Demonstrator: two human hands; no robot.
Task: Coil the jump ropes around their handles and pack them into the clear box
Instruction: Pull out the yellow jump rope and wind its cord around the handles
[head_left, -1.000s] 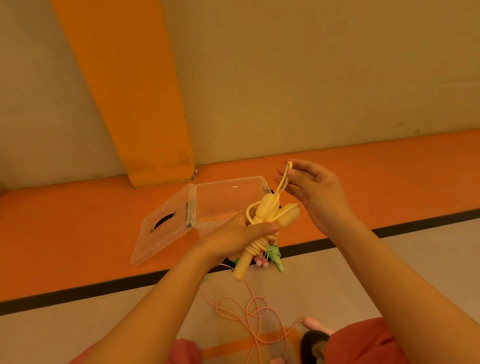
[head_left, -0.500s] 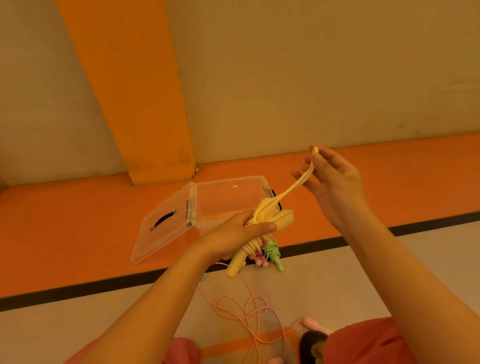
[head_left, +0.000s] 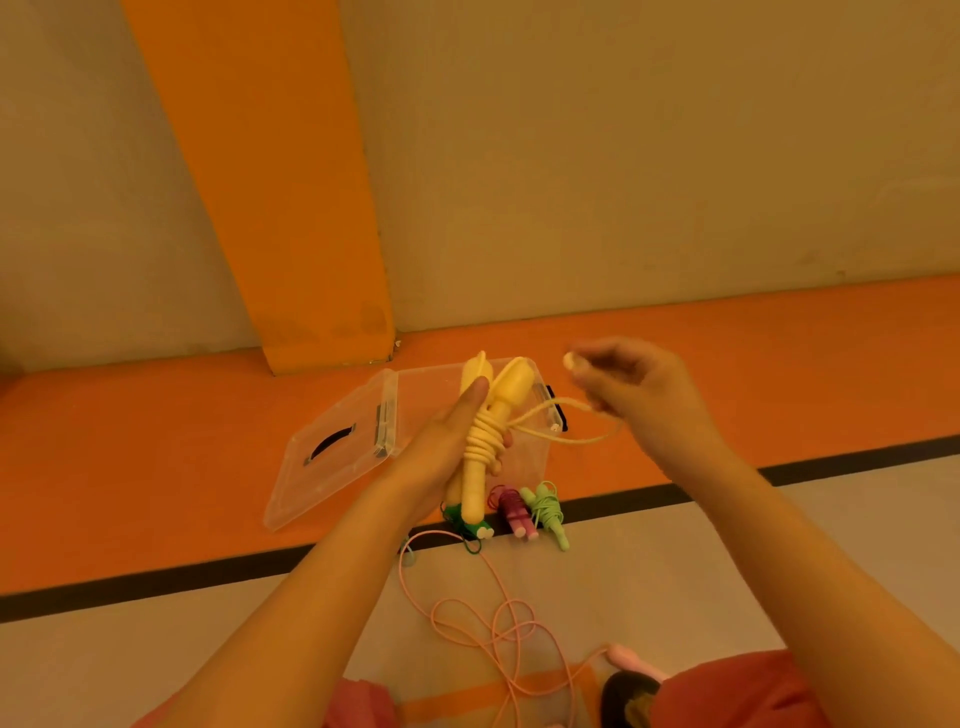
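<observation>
Yellow jump rope (head_left: 482, 441) stands upright in my left hand (head_left: 441, 452), its two handles side by side with several turns of cord wound tight round their middle. My fingers curl round the handles from behind, with fingertips showing on the right of the coil. My thumb lies straight up along the left handle.

A free strand leaves the coil and runs right to my right hand (head_left: 641, 395), which is raised level with the handle tops and apart from the left. That hand is blurred. Its fingers are curled and pinch the strand, and a slack loop of cord droops beneath it. I hold the bundle in the air in front of the clear box (head_left: 527, 462), not in it.

That box stands on the orange strip of floor (head_left: 156, 441) near the wall, with its lid (head_left: 332, 457) hanging open to the left. Just in front of it, by the black line (head_left: 156, 577), three wound ropes lie side by side. The dark green one (head_left: 465, 519) is partly hidden by the yellow handles, and beside it lie a magenta one (head_left: 511, 512) and a light green one (head_left: 546, 506).

Nearer to me, a pink rope (head_left: 493, 623) lies loose in tangled loops on the grey floor (head_left: 156, 649), with one pink handle (head_left: 626, 657) beside my leg.
</observation>
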